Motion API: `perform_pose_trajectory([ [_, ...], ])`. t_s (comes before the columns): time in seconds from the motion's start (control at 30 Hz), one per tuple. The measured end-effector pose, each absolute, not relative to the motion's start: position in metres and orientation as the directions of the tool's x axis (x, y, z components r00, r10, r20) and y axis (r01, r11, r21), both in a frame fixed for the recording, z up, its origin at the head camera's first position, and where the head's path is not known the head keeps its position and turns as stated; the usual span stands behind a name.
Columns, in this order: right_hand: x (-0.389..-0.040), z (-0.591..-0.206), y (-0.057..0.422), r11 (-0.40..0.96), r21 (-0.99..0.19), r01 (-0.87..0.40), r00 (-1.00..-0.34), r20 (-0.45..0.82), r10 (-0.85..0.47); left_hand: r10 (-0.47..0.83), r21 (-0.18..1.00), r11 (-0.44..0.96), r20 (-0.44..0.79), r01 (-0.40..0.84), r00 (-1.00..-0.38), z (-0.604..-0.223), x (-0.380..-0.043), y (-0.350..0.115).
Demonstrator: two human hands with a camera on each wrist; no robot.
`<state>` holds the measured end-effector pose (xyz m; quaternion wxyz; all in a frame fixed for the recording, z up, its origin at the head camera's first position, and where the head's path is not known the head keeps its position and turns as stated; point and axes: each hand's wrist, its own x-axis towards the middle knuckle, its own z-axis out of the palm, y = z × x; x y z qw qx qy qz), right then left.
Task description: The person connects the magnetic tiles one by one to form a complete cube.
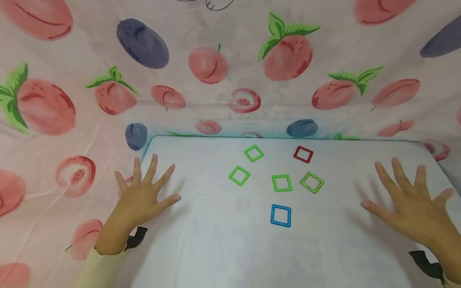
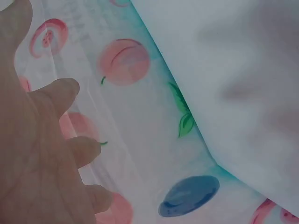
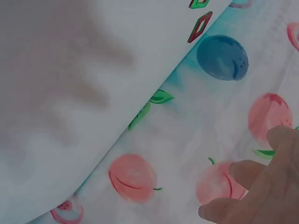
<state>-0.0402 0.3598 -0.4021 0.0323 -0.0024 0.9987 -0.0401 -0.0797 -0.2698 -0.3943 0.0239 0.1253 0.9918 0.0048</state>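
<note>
My left hand [image 1: 142,198] hovers over the left edge of the white table, its fingers spread and nothing in them. On the far right my right hand [image 1: 414,204] is likewise spread and holds nothing. Between them lie small square plastic frames with hollow middles. One blue frame [image 1: 272,215] is closest to me, and a red frame [image 1: 296,152] sits near the back edge. Several green frames, among them a left one [image 1: 235,181] and a right one [image 1: 307,188], lie around the middle. The right wrist view catches the red frame [image 3: 195,30] at its top.
The white tabletop [image 1: 216,248] carries shadows of both hands. A fruit-printed cloth [image 1: 201,28] hangs behind the table and along its left side. Dark straps [image 1: 137,238] show at both wrists.
</note>
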Motion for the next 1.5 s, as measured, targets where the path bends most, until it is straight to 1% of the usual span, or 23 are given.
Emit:
perform_pose_trajectory([
  [0.13, -0.045, -0.406, 0.352, 0.994, -0.105, -0.022, -0.997, -0.065, -0.029, 0.269, 0.036, 0.963, -0.021, 0.268, -0.963, -0.395, -0.076, -0.260],
  [0.27, -0.052, -0.408, 0.341, 0.981, -0.185, -0.060, -0.993, -0.092, -0.078, 0.297, 0.062, 0.953, 0.009, 0.297, -0.955, -0.395, -0.070, -0.238],
  [0.43, -0.064, -0.410, 0.320, 0.954, -0.278, -0.111, -0.984, -0.106, -0.146, 0.356, 0.111, 0.927, 0.037, 0.357, -0.934, -0.395, -0.061, -0.198],
  [0.67, -0.087, -0.412, 0.284, 0.932, -0.332, -0.145, -0.981, -0.076, -0.180, 0.491, 0.171, 0.847, 0.114, 0.504, -0.864, -0.405, -0.059, -0.137],
  [0.77, -0.098, -0.416, 0.270, 0.914, -0.372, -0.161, -0.975, -0.081, -0.205, 0.518, 0.216, 0.820, 0.117, 0.531, -0.847, -0.413, -0.058, -0.111],
  [0.97, -0.122, -0.429, 0.246, 0.867, -0.437, -0.242, -0.950, -0.074, -0.302, 0.524, 0.319, 0.804, 0.019, 0.502, -0.851, -0.429, -0.054, -0.066],
  [1.17, -0.141, -0.439, 0.227, 0.824, -0.492, -0.281, -0.914, -0.124, -0.386, 0.525, 0.359, 0.810, -0.090, 0.464, -0.846, -0.444, -0.055, -0.036],
  [1.3, -0.148, -0.445, 0.217, 0.824, -0.503, -0.262, -0.905, -0.169, -0.390, 0.517, 0.360, 0.818, -0.118, 0.449, -0.848, -0.451, -0.054, -0.022],
  [1.5, -0.153, -0.452, 0.208, 0.864, -0.459, -0.208, -0.916, -0.219, -0.337, 0.493, 0.306, 0.847, -0.143, 0.435, -0.858, -0.459, -0.052, -0.009],
])
